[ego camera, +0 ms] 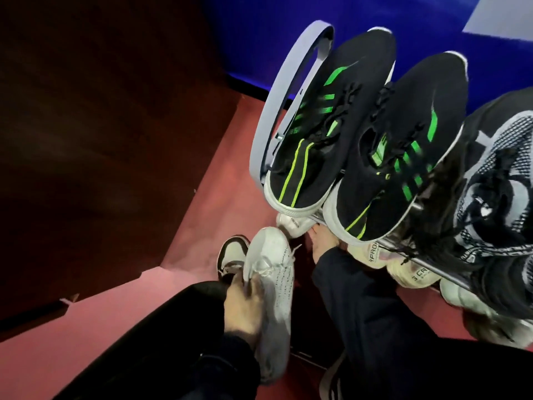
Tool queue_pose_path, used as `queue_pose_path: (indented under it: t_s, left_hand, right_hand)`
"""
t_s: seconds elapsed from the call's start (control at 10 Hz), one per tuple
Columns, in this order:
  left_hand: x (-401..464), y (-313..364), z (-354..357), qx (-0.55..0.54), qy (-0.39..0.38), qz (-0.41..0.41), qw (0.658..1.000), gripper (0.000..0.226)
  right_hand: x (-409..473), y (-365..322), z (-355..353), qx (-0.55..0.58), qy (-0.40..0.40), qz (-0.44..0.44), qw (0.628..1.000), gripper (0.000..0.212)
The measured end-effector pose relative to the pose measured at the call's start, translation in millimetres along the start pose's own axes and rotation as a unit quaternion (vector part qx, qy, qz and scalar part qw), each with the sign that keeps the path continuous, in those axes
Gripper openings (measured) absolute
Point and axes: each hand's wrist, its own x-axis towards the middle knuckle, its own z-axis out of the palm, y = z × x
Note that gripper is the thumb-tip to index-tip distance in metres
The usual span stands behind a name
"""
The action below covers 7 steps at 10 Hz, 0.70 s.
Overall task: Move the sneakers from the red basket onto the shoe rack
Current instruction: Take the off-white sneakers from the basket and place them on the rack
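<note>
A person's left hand (243, 307) grips a white lace-up sneaker (271, 287) bound for the grey metal shoe rack's (277, 111) lower tier; the right hand (323, 241), grip unclear, reaches beneath.

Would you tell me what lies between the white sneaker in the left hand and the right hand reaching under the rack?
In the head view, only bare red floor separates the white sneaker from the right hand.

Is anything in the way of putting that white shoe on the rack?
Partly. The left hand holds the white laced sneaker near the grey metal shoe rack. The top shelf is filled by two black-and-green knit sneakers and a black-and-white sneaker. The right hand reaches under it, among pale shoes.
</note>
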Motion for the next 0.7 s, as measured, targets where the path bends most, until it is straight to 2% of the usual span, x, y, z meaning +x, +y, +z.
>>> queue_pose_path:
  t_s: [0.1,0.2,0.3,0.4,0.5,0.6,0.7]
  left_hand:
    - [0.8,-3.8,4.8,0.018,-0.008,0.009,1.000,0.059]
    - [3.7,-8.1,2.6,0.033,-0.005,0.008,0.999,0.065]
    - [7.4,-7.3,-1.3,0.020,-0.006,0.012,1.000,0.056]
    - [10.6,3.0,0.8,0.008,0.011,-0.006,1.000,0.029]
    - [6.9,12.8,4.2,-0.008,0.042,-0.007,0.999,0.028]
    - [0.6,12.1,11.0,-0.011,0.049,-0.032,0.998,0.035]
    - [-1.7,8.0,19.2,-0.017,0.001,-0.050,0.999,0.042]
  right_hand:
    - [32.5,14.2,4.7,0.147,0.021,0.042,0.988,0.017]
    - [11.5,-3.4,15.9,0.009,0.005,0.075,0.997,0.029]
    - [16.0,11.8,5.8,0.058,-0.002,0.050,0.997,0.041]
    - [4.2,33.4,-5.0,0.067,-0.031,0.052,0.996,0.041]
    - [-34.8,66.2,-14.9,0.005,-0.081,0.077,0.994,0.058]
    - [-75.2,91.1,-23.2,-0.029,-0.093,0.037,0.995,0.036]
    - [-85.9,97.4,-33.8,-0.078,-0.068,-0.039,0.994,0.017]
